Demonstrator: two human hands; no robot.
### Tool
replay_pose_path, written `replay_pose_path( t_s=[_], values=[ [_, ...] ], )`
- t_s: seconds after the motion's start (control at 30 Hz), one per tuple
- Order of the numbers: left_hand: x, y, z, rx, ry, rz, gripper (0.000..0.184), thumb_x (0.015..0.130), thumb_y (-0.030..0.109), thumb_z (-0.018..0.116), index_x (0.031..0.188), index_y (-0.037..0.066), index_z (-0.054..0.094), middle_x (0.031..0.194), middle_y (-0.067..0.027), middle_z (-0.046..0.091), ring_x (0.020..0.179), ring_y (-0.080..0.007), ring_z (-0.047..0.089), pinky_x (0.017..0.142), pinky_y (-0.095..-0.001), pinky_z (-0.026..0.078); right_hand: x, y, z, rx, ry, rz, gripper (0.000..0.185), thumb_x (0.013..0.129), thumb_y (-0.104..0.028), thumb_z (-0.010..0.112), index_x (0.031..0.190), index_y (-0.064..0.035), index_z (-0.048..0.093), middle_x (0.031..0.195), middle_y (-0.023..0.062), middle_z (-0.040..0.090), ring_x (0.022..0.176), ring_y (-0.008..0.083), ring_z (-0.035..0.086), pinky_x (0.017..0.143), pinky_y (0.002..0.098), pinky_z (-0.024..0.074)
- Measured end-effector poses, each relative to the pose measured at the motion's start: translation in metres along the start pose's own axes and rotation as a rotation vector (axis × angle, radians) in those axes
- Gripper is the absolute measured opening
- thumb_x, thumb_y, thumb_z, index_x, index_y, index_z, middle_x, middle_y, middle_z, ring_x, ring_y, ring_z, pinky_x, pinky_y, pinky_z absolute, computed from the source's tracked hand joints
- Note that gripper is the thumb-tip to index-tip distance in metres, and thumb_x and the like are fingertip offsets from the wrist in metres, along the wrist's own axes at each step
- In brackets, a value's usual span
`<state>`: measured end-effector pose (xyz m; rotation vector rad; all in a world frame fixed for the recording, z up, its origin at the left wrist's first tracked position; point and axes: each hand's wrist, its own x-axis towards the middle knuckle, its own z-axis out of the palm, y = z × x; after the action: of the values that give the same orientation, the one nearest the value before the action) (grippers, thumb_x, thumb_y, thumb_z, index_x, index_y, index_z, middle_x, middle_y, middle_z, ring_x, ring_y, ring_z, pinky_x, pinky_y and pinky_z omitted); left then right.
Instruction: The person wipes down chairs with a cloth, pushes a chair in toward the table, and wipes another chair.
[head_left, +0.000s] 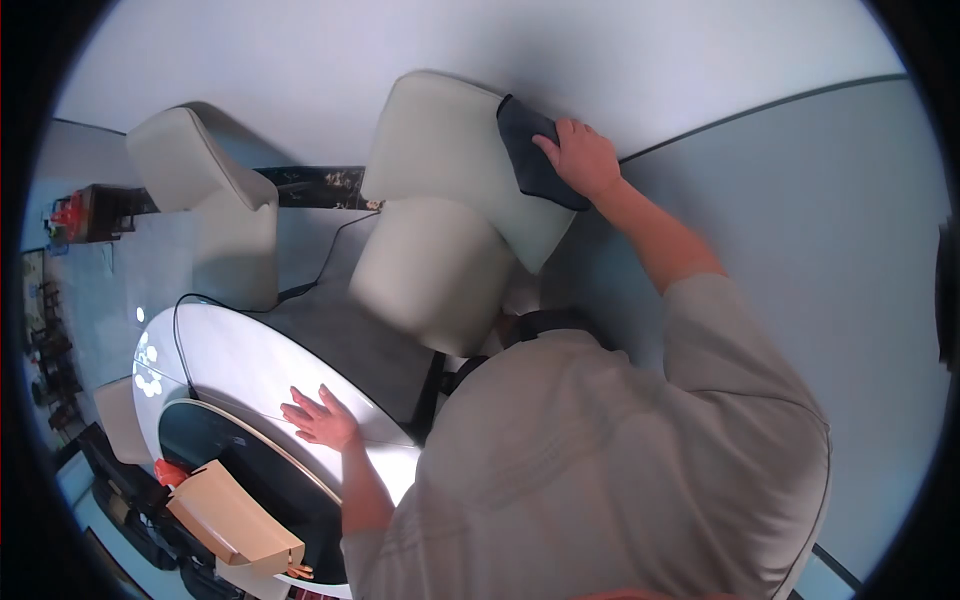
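Their right hand [585, 158] is on a dark cloth [525, 145] at the chair back [445, 135] edge, can't tell if gripping; left hand [324, 420] fingers spread, near the white table [245, 355] rim.

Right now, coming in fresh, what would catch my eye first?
Probably the dark cloth on the pale chair's back, upper middle, with the right hand on it. Then the white table, lower left, with the left hand spread open above it in view. There too, a tan box shows against a dark disc.
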<state>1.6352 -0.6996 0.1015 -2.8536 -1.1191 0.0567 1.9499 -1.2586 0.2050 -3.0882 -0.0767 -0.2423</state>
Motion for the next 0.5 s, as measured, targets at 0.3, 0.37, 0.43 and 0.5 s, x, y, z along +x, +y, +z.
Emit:
replay_pose_path(
  t_s=[0.3, 0.37, 0.43, 0.5],
  values=[
    [-0.001, 0.005, -0.013, -0.075, 0.015, -0.01, 0.071, 0.104, 0.066, 0.039, 0.163, 0.027, 0.033, 0.171, -0.0166, 0.018, 0.16, -0.0335, 0.012, 0.126, -0.0568, 0.007, 0.084, -0.052, 0.019, 0.097, -0.189, -0.178, 0.06, 0.099, -0.056, 0.057, 0.121, 0.0001, 0.052, 0.12, 0.0215, 0.063, 0.112, 0.0401, 0.064, 0.091, 0.0507, 0.0553],
    [-0.001, 0.007, -0.015, -0.091, 0.015, 0.002, 0.07, 0.103, 0.064, 0.042, 0.162, 0.027, 0.034, 0.171, -0.0164, 0.019, 0.16, -0.0343, 0.013, 0.126, -0.0564, 0.007, 0.116, -0.088, 0.034, 0.224, -0.045, -0.242, 0.059, 0.099, -0.055, 0.058, 0.119, 0.0003, 0.054, 0.118, 0.0209, 0.063, 0.11, 0.0406, 0.064, 0.092, 0.0511, 0.0544],
    [-0.001, 0.008, -0.018, -0.084, 0.01, -0.008, 0.069, 0.103, 0.063, 0.043, 0.162, 0.027, 0.035, 0.171, -0.0162, 0.02, 0.16, -0.0342, 0.013, 0.127, -0.0561, 0.007, 0.146, -0.124, 0.035, 0.246, -0.052, -0.292, 0.055, 0.098, -0.054, 0.06, 0.117, -0.0016, 0.056, 0.118, 0.0197, 0.063, 0.11, 0.0391, 0.064, 0.092, 0.0502, 0.0544],
    [0.0, 0.008, -0.017, -0.088, 0.02, 0.005, 0.069, 0.103, 0.063, 0.044, 0.162, 0.027, 0.035, 0.171, -0.0157, 0.02, 0.16, -0.034, 0.014, 0.127, -0.0559, 0.008, 0.162, -0.154, 0.045, 0.161, -0.018, -0.355, 0.052, 0.098, -0.053, 0.061, 0.115, -0.0041, 0.057, 0.115, 0.0182, 0.064, 0.106, 0.0393, 0.064, 0.088, 0.0498, 0.0553]
  ],
)
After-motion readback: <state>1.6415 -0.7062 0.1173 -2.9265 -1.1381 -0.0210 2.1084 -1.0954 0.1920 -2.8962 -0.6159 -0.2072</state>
